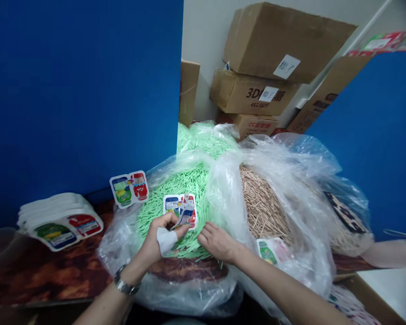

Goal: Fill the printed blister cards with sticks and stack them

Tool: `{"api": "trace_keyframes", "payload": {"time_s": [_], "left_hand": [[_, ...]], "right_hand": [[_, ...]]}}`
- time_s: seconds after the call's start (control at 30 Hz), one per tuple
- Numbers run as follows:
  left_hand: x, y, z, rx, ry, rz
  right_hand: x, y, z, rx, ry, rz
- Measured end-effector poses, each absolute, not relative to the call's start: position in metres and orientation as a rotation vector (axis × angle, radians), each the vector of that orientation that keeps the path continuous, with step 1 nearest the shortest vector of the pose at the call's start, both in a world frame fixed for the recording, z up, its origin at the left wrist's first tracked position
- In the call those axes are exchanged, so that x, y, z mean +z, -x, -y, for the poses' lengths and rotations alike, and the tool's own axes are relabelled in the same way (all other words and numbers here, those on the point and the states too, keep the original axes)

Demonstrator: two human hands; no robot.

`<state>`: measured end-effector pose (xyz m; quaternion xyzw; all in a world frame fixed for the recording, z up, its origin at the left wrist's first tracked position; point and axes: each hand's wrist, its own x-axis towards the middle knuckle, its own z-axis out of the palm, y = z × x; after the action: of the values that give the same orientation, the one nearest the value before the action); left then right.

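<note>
Clear plastic bag (203,300) holds green sticks (182,183); 2nd bag (304,212) on its right holds brown sticks (262,203). Right hand (219,243): fingers curled at green sticks, can't tell if gripping any. Left hand (159,235): thumb and fingers pinching small printed wrapper (186,211) above green sticks.

Single head-worn view, facing forward, downward; left hand (153,240), right hand (218,243) near.

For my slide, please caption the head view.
Left hand holds printed packaging over green sticks; right hand close by.
</note>
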<state>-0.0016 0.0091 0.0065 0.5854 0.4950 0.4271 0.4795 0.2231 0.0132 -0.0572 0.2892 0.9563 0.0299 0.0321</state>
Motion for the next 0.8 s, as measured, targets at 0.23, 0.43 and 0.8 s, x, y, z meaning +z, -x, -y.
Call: {"api": "trace_keyframes", "payload": {"time_s": [0.23,0.43,0.8], "left_hand": [[0.002,0.002,-0.012,1.067,-1.393,-1.215],[-0.001,0.0,-0.014,1.114,-1.366,-1.205],[-0.002,-0.006,-0.012,1.12,-1.342,-1.207]], "right_hand": [[-0.056,-0.232,-0.015,-0.575,-1.489,-3.047],[-0.041,-0.226,-0.013,-1.279,-1.717,-3.051],[-0.002,-0.214,-0.004,-2.771,-2.109,-2.258]]}}
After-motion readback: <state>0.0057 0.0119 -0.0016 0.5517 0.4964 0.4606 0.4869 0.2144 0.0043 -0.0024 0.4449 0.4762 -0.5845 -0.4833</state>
